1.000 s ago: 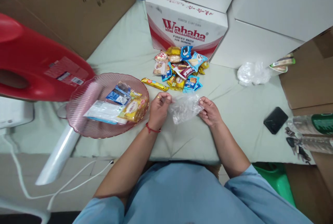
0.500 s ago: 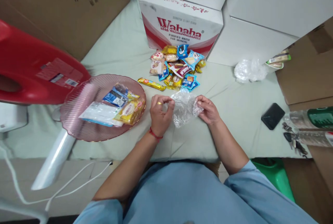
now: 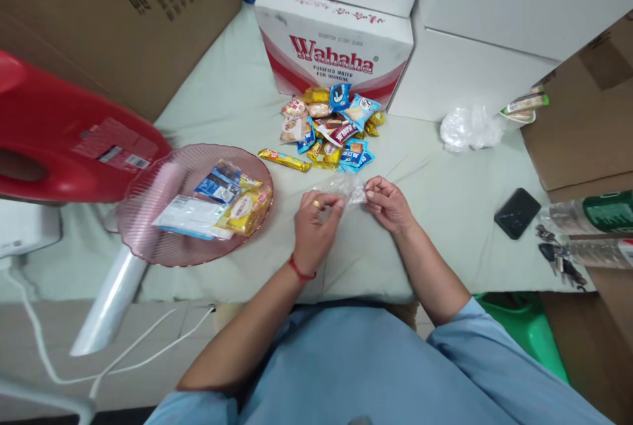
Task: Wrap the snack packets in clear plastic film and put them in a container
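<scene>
My left hand (image 3: 316, 222) and my right hand (image 3: 388, 203) both pinch a crumpled clear plastic bag (image 3: 347, 188) between them, low over the pale green cloth (image 3: 445, 214). The bag is bunched small and partly hidden by my fingers. Just beyond it lies a pile of several small snack packets (image 3: 332, 123), with one long yellow packet (image 3: 283, 160) apart at its left. To the left of my left hand stands a pink ribbed plate (image 3: 163, 234) holding a few packets (image 3: 220, 198).
A white Wahaha carton (image 3: 336, 49) and other white boxes stand behind the pile. A red plastic object (image 3: 59, 141) is at the left, another clear bag (image 3: 467, 128) and a black case (image 3: 517, 213) at the right, with bottles and keys (image 3: 568, 260) by the right edge.
The clear bag was spread wide between my hands; my hands have drawn closer together and gathered it into a small bunch. The view has shifted slightly.
</scene>
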`<state>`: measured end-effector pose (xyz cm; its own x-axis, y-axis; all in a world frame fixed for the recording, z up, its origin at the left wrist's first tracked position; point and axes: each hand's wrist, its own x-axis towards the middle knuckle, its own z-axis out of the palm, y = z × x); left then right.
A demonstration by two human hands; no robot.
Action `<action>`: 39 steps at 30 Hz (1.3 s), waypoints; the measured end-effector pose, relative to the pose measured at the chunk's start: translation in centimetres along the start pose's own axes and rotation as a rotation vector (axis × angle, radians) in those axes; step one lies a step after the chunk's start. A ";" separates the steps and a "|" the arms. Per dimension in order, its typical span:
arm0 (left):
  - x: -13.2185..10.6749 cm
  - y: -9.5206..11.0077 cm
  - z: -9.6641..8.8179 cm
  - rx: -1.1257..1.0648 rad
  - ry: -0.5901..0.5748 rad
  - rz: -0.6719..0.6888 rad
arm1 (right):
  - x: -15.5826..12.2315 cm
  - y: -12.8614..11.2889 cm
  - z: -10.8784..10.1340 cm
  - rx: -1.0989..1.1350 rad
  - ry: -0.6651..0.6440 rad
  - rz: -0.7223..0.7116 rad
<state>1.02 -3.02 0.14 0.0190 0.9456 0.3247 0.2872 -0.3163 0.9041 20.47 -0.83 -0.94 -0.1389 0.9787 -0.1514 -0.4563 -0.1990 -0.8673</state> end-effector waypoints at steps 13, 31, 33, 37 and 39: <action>-0.8 3.4 -1.7 -0.101 -0.172 -0.308 | -1.6 -1.4 1.8 -0.338 -0.084 -0.082; -5.7 0.7 -3.7 -0.251 0.113 -0.330 | -9.7 -1.6 3.0 -0.843 0.123 -0.153; -5.9 0.8 -3.8 -0.163 0.075 -0.209 | -8.8 -2.4 3.0 -0.784 0.180 -0.213; -6.4 0.9 -3.6 0.016 0.007 0.022 | -6.3 -2.1 4.6 -0.776 0.094 -0.171; -6.7 1.0 -3.8 0.068 -0.013 0.058 | -5.2 -1.2 5.5 -0.849 0.070 -0.145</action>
<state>-2.44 -9.94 -0.12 0.0497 0.9269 0.3720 0.3495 -0.3650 0.8629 16.85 -5.94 3.50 -0.0625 0.9979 -0.0163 0.3501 0.0066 -0.9367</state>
